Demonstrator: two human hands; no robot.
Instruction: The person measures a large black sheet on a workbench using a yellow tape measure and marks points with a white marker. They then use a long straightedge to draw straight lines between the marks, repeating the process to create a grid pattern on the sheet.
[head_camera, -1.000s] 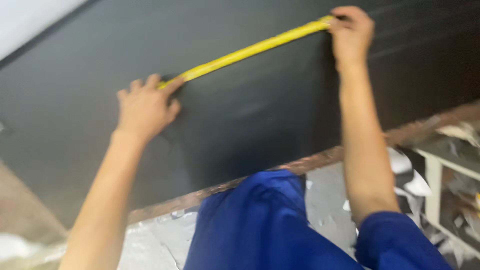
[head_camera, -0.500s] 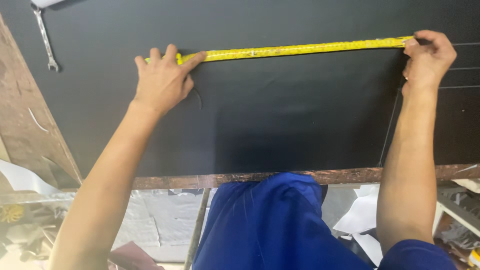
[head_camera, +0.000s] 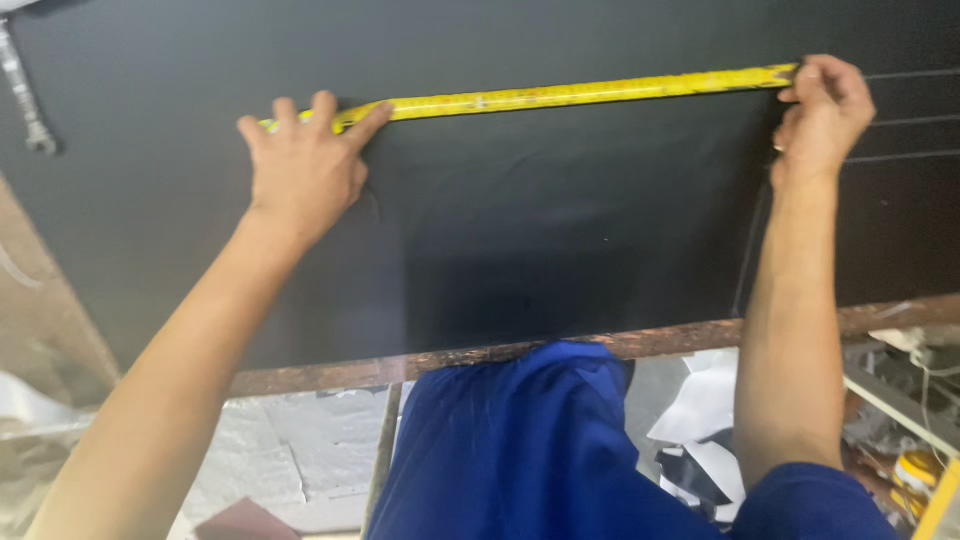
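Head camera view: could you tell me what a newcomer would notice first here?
A yellow tape measure stretches across the upper part of a black sheet. The left hand presses one end flat; the right hand pins the other. A wrench lies at the far left.

A black sheet (head_camera: 520, 230) and wrench (head_camera: 22, 95) lie on the workbench (head_camera: 560, 348).

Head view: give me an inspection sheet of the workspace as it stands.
Surface: black sheet spread flat on a table with a worn brown edge.
Job's things: yellow tape measure stretched across the sheet.
Clutter: wrench at the sheet's far left.
Grips: left hand presses the tape down; right hand pinches its other end.
Cables: nothing seen.
Surroundings: crumpled foil and paper scraps below; blue clothing.
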